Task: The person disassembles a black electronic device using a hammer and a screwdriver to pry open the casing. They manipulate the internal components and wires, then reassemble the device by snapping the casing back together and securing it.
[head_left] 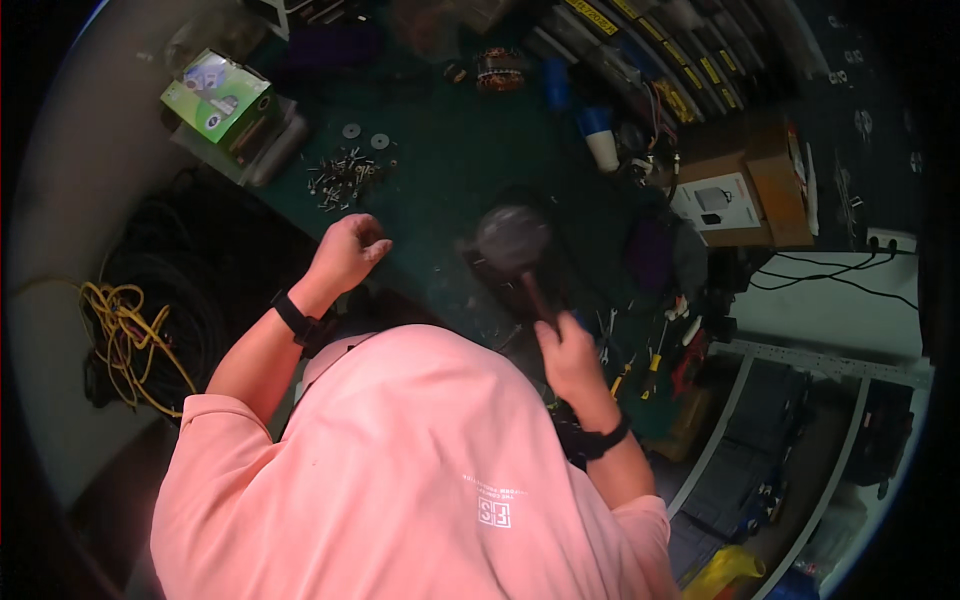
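Note:
My right hand point(573, 360) is closed around the handle of a dark-handled tool with a round grey head point(513, 238). Motion blur hides the tool's exact kind. The round head is over a dark, blurred object point(500, 283) on the green bench top; whether they touch I cannot tell. Loosely curled, my left hand point(350, 252) is at the bench's near left, and I see nothing in it. Just beyond it lies a pile of small screws and bolts point(345, 178), with two metal washers point(380, 141) alongside.
A green-and-white box point(222, 100) stands far left. Near the back are a copper-wound motor part point(499, 70) and a blue-and-white bottle point(598, 140). At right are a cardboard box point(745, 190), screwdrivers point(654, 365) and shelves with dark cases point(760, 400). Yellow cord point(125, 330) hangs left.

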### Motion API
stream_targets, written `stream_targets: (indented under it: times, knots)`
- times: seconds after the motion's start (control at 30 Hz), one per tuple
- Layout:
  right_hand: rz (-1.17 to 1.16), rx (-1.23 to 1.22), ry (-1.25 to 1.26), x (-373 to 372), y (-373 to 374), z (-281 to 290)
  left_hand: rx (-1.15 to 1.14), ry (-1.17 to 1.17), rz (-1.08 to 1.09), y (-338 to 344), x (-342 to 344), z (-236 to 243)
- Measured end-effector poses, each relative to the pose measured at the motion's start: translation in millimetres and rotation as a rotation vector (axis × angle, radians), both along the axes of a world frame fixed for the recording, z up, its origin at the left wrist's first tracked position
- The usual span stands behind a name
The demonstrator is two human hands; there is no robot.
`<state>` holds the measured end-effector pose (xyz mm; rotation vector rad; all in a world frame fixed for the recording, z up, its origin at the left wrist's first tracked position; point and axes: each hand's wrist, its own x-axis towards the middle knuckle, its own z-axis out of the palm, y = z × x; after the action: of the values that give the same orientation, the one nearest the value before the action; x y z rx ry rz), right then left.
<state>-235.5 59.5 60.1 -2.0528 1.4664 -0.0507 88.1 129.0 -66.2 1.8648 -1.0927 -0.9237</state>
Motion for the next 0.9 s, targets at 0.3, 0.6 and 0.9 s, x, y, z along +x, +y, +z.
stream_targets:
  times: [0.3,0.6,0.9]
  knots:
    - [0.006,0.040,-0.160,-15,-18,0,-0.128,-0.126,-0.356,-24,-27,15]
    - [0.018,0.041,-0.055,-16,-21,-17,0.014,-0.231,-0.486,-46,-39,14]
    - [-0.223,-0.049,-0.252,-82,28,11,-0.416,-0.637,-0.835,-97,-77,49]
